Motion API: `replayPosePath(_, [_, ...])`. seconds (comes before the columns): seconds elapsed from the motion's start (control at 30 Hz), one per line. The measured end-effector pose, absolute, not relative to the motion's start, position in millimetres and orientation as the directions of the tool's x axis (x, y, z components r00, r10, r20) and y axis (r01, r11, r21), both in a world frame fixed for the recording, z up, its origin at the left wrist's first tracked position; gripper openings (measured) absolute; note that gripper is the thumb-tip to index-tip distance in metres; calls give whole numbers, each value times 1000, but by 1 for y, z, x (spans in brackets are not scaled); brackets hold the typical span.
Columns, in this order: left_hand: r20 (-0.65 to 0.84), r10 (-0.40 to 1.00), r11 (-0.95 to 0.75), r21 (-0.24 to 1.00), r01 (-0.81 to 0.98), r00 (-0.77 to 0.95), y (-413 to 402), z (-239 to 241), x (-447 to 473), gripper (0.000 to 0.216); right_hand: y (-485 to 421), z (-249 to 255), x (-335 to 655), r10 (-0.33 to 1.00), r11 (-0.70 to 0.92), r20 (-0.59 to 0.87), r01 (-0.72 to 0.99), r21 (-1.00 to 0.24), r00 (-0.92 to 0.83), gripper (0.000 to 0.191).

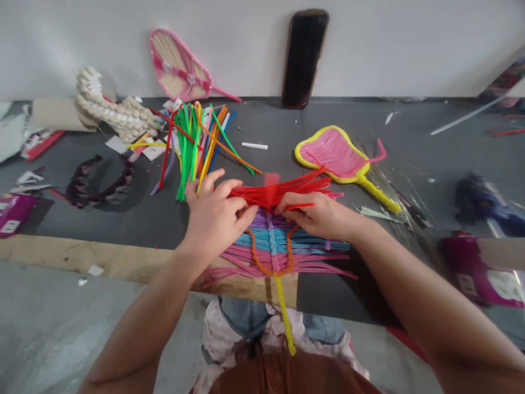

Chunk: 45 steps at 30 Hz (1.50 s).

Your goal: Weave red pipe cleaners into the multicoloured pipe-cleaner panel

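Note:
A half-made fan of pipe cleaners lies at the front edge of the table, with pink strands (229,264), blue strands (311,241) and purple strands under a bundle of red pipe cleaners (262,192). Down its middle runs a wrapped spine, ending in a yellow stem (286,317) that hangs over the edge. An orange curved pipe cleaner (253,249) crosses the strands. My left hand (217,210) rests at the left of the red bundle, fingers spread, thumb against the strands. Close to the spine, my right hand (309,212) pinches a red pipe cleaner; its fingertips are partly hidden.
Loose coloured pipe cleaners (188,148) lie behind my left hand. A yellow-edged pink fan (332,150) lies at the right. A phone (305,57) and a pink fan (180,65) lean on the wall. A dark headband (102,186) and a purple box (16,213) are at left.

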<state>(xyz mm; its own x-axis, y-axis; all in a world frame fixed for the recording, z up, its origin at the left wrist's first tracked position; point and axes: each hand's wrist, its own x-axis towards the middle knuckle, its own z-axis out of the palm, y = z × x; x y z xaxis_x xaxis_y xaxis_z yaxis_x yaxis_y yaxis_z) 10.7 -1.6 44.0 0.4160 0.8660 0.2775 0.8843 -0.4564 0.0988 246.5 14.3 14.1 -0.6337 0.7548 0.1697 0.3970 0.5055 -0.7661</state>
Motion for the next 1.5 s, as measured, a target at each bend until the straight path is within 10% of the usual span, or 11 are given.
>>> replayPosePath(0.13, [355,777,-524,-94,847,520,-43,90,-1,15,15,11,248,762,480,143,402,-780,-631,16])
replayPosePath(0.33, [314,462,-871,-17,491,830,-58,77,33,19,16,9,249,740,509,191,351,-786,-645,14])
replayPosePath(1.13, [184,690,-700,-74,710,700,-24,19,25,31,23,45,286,839,258,-31,448,-856,-543,20])
replayPosePath(1.27, [216,704,-678,-79,731,677,-25,15,25,30,8,72,290,917,394,303,698,-598,-258,14])
replayPosePath(1.33, [225,717,-660,-85,747,659,-27,15,26,30,-4,72,279,780,589,475,734,-337,-408,17])
replayPosePath(1.5, [175,732,-651,-103,752,658,-29,18,28,33,-21,42,244,659,731,308,681,-47,-686,25])
